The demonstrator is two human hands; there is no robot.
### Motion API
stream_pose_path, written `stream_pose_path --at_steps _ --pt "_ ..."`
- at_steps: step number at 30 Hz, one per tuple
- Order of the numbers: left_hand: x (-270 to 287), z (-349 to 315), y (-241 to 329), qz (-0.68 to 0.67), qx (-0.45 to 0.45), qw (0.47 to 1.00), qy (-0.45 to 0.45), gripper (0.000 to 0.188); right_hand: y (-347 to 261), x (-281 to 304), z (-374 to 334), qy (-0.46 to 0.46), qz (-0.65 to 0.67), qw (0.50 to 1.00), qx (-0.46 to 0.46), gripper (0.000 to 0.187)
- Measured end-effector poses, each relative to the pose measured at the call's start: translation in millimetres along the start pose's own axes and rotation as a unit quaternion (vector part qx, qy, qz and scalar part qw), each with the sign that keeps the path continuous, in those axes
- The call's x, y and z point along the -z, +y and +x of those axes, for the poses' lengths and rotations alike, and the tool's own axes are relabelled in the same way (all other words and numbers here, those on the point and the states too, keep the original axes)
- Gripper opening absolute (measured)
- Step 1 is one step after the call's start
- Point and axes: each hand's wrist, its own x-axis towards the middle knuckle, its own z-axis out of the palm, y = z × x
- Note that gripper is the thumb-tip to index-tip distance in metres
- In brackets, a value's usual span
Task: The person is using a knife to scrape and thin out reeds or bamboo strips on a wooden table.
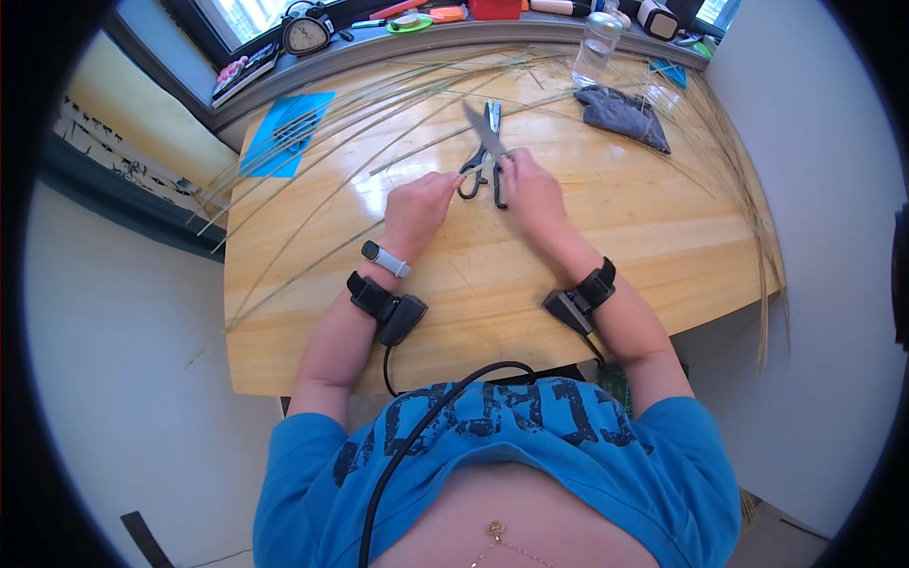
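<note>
Blue sheets (284,147) lie at the upper left of the frame, and long straw-coloured stalks (374,93) fan out beside them across the worktop (473,317). Left of centre, my left hand (421,208) is closed in a pinch on a pale short strip (478,168), which sits at the upper centre, between my two hands. A firm pinch close to the working end should stop the strip twisting, with the fingertips out of the blade's line. Below my fingers lies a dark-handled tool that looks like scissors (499,189); sliding it aside would give me more room. Just right of centre, my right hand (537,192) is wrapped around a knife (485,131), its blade slanting toward the upper left. I can't tell whether the edge touches the strip. Short, light strokes, I judge, will suit such thin stuff better than force, as it may split suddenly. The glass jar (595,49) and dark bag (625,118) at the upper right stand well apart from the blade.
</note>
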Motion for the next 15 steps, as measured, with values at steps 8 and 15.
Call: stream_pose_path --at_steps 8,15 --pt "0.0 0.3 3.6 -0.011 0.005 1.000 -0.003 0.017 5.9 -0.8 0.8 0.013 -0.002 1.000 -0.007 0.021" --pt "-1.0 -0.1 3.7 -0.018 0.016 1.000 -0.002 0.016 2.7 -1.3 -0.5 0.005 -0.021 1.000 -0.004 0.021"
